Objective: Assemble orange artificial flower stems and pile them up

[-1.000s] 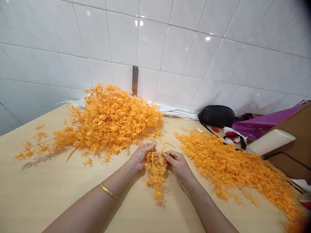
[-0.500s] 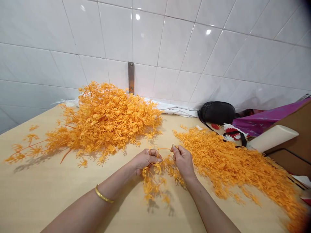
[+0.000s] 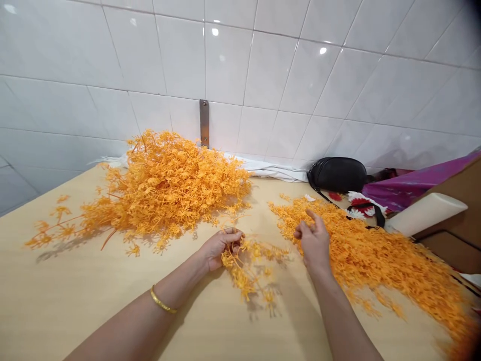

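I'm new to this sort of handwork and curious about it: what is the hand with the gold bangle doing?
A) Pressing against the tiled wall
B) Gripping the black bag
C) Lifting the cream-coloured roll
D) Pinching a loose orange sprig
D. The left hand, with the gold bangle at its wrist, has its fingers closed on a loose orange sprig just above the table.

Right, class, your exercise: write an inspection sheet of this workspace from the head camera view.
surface: pale wooden tabletop
job's things: left heap of orange artificial sprigs, right heap, loose sprig between them
clutter: black bag, floral cloth, white cloth
grippers: left hand grips the loose sprig; right hand open over the right heap
cables: nothing seen
surroundings: white tiled wall, metal bracket, purple fabric
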A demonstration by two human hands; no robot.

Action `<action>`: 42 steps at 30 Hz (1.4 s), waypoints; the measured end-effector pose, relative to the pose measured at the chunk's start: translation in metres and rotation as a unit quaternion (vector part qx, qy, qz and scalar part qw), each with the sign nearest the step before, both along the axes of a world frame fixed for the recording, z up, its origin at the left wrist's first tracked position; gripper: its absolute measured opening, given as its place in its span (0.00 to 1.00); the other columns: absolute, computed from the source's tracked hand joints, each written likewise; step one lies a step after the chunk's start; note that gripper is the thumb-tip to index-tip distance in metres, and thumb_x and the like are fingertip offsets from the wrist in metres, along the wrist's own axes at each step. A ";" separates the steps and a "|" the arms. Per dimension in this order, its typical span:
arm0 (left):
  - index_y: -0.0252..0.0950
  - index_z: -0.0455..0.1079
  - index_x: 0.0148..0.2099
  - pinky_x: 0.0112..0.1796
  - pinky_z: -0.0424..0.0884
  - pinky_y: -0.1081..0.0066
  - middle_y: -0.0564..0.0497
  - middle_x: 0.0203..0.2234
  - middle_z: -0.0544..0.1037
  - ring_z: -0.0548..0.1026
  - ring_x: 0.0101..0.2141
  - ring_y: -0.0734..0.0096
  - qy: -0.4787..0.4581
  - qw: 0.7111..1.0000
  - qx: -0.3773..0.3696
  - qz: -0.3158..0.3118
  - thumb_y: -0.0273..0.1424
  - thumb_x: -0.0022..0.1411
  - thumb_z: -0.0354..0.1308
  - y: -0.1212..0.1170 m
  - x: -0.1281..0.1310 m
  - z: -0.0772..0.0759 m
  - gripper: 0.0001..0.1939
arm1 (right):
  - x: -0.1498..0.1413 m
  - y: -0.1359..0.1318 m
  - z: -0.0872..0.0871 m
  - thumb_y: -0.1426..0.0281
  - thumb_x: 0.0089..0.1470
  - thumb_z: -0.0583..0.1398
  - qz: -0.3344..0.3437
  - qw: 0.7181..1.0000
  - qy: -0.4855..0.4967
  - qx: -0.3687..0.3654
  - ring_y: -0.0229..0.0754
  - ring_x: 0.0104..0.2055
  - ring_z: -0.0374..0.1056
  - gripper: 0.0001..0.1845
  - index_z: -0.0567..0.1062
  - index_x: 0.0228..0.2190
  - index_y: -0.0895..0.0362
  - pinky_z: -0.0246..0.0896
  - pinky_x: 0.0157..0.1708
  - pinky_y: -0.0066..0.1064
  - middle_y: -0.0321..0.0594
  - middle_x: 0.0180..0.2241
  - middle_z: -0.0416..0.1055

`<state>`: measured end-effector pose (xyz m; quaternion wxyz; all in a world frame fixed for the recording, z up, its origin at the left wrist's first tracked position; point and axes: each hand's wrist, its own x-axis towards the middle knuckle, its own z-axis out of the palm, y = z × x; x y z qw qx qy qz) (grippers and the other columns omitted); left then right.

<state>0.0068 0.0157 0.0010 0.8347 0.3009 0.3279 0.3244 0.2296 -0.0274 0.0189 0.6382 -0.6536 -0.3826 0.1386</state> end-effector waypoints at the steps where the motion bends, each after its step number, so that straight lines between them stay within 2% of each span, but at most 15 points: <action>1: 0.31 0.64 0.26 0.17 0.61 0.83 0.54 0.17 0.67 0.63 0.14 0.85 -0.002 1.000 -0.001 0.009 0.24 0.49 0.57 0.000 0.001 0.000 0.04 | -0.006 0.000 -0.001 0.66 0.45 0.55 0.008 0.998 -0.065 -0.021 0.36 0.24 0.61 0.16 0.68 0.38 0.56 0.57 0.24 0.30 0.36 0.26 0.62; 3: 0.31 0.63 0.27 0.18 0.62 0.82 0.53 0.19 0.68 0.64 0.15 0.84 -0.006 1.000 -0.002 0.022 0.25 0.49 0.57 -0.001 0.002 0.000 0.04 | -0.019 -0.002 0.000 0.65 0.46 0.55 0.002 0.983 -0.180 -0.022 0.40 0.33 0.62 0.15 0.70 0.36 0.57 0.58 0.31 0.33 0.43 0.35 0.62; 5: 0.31 0.63 0.27 0.19 0.63 0.81 0.53 0.20 0.69 0.65 0.16 0.83 -0.010 1.000 0.000 0.026 0.25 0.49 0.58 -0.001 0.004 -0.001 0.05 | -0.031 -0.006 0.004 0.64 0.49 0.53 0.013 0.971 -0.238 0.003 0.42 0.37 0.61 0.12 0.71 0.33 0.58 0.57 0.34 0.33 0.45 0.37 0.62; 7: 0.31 0.63 0.27 0.19 0.63 0.80 0.53 0.20 0.69 0.66 0.16 0.82 -0.008 1.000 0.004 0.022 0.26 0.49 0.58 -0.001 0.005 -0.002 0.05 | -0.043 -0.011 0.008 0.64 0.52 0.51 0.074 0.966 -0.248 0.005 0.40 0.34 0.62 0.12 0.70 0.28 0.58 0.57 0.33 0.31 0.42 0.31 0.65; 10: 0.31 0.64 0.26 0.20 0.64 0.79 0.53 0.18 0.69 0.66 0.16 0.82 -0.002 1.000 0.005 0.015 0.28 0.49 0.58 -0.001 0.007 -0.002 0.06 | -0.062 -0.017 0.008 0.62 0.52 0.52 0.200 0.947 -0.245 -0.052 0.37 0.27 0.61 0.14 0.68 0.22 0.57 0.55 0.28 0.29 0.38 0.23 0.65; 12: 0.31 0.64 0.26 0.21 0.64 0.78 0.54 0.17 0.68 0.66 0.16 0.81 -0.005 1.000 0.001 0.023 0.28 0.48 0.59 -0.002 0.007 0.000 0.07 | -0.073 -0.017 0.003 0.59 0.49 0.55 0.236 0.932 -0.260 -0.089 0.37 0.26 0.60 0.14 0.68 0.21 0.57 0.53 0.27 0.28 0.37 0.22 0.65; 15: 0.31 0.63 0.26 0.23 0.65 0.76 0.54 0.18 0.69 0.68 0.18 0.79 -0.017 0.999 -0.013 0.042 0.27 0.48 0.58 -0.004 0.008 0.003 0.06 | -0.084 -0.016 -0.006 0.58 0.45 0.57 0.230 0.925 -0.283 -0.108 0.38 0.27 0.58 0.15 0.67 0.21 0.57 0.52 0.26 0.28 0.36 0.22 0.64; 18: 0.32 0.62 0.26 0.24 0.66 0.75 0.53 0.17 0.70 0.69 0.18 0.77 -0.031 0.999 -0.017 0.042 0.27 0.49 0.57 -0.005 0.009 0.004 0.06 | -0.088 -0.017 -0.009 0.61 0.48 0.56 0.230 0.931 -0.270 -0.081 0.38 0.28 0.59 0.12 0.67 0.22 0.56 0.52 0.27 0.29 0.35 0.23 0.64; 24: 0.34 0.60 0.26 0.20 0.62 0.76 0.55 0.13 0.67 0.65 0.14 0.78 -0.020 0.998 0.029 0.050 0.30 0.47 0.59 -0.012 0.014 0.005 0.09 | -0.088 -0.017 -0.008 0.67 0.49 0.55 0.257 0.937 -0.225 -0.068 0.40 0.33 0.62 0.06 0.70 0.27 0.56 0.54 0.33 0.31 0.38 0.28 0.67; 30: 0.34 0.60 0.26 0.18 0.57 0.78 0.58 0.09 0.62 0.58 0.11 0.81 -0.024 0.996 0.081 0.022 0.35 0.48 0.59 -0.018 0.017 0.006 0.12 | -0.091 -0.017 -0.010 0.68 0.50 0.54 0.253 0.939 -0.220 -0.081 0.39 0.30 0.61 0.06 0.67 0.24 0.56 0.53 0.31 0.30 0.37 0.25 0.66; 34: 0.33 0.59 0.22 0.16 0.51 0.81 0.59 0.09 0.59 0.53 0.12 0.86 -0.002 0.992 0.127 0.020 0.37 0.49 0.58 -0.017 0.018 0.009 0.15 | -0.100 -0.022 -0.004 0.69 0.50 0.52 0.222 0.941 -0.251 -0.051 0.38 0.29 0.59 0.08 0.64 0.21 0.56 0.51 0.31 0.30 0.35 0.23 0.64; 36: 0.32 0.60 0.21 0.16 0.49 0.81 0.58 0.09 0.59 0.54 0.12 0.86 0.008 0.990 0.139 0.008 0.38 0.49 0.58 -0.017 0.016 0.009 0.16 | -0.091 -0.022 0.002 0.67 0.51 0.52 0.177 0.957 -0.229 -0.026 0.38 0.28 0.58 0.09 0.64 0.22 0.57 0.51 0.30 0.29 0.35 0.23 0.63; 39: 0.32 0.63 0.23 0.14 0.47 0.81 0.57 0.08 0.59 0.53 0.10 0.86 0.032 0.991 0.125 -0.042 0.40 0.50 0.56 -0.018 0.011 0.007 0.15 | -0.055 -0.018 0.011 0.62 0.52 0.51 0.019 0.994 -0.101 0.032 0.36 0.22 0.55 0.11 0.62 0.24 0.56 0.51 0.24 0.28 0.32 0.20 0.59; 41: 0.32 0.63 0.24 0.13 0.47 0.81 0.57 0.08 0.59 0.52 0.10 0.85 0.031 0.992 0.107 -0.054 0.40 0.51 0.55 -0.017 0.007 0.005 0.15 | -0.027 -0.015 0.013 0.61 0.51 0.51 -0.084 0.993 -0.052 0.064 0.36 0.24 0.56 0.11 0.63 0.26 0.57 0.52 0.26 0.28 0.34 0.22 0.59; 42: 0.32 0.63 0.24 0.13 0.49 0.81 0.58 0.09 0.60 0.52 0.10 0.85 0.024 0.993 0.099 -0.051 0.40 0.51 0.55 -0.017 0.005 0.004 0.15 | -0.017 -0.013 0.013 0.62 0.50 0.53 -0.089 0.993 -0.060 0.051 0.37 0.26 0.58 0.11 0.64 0.27 0.57 0.53 0.27 0.29 0.35 0.24 0.61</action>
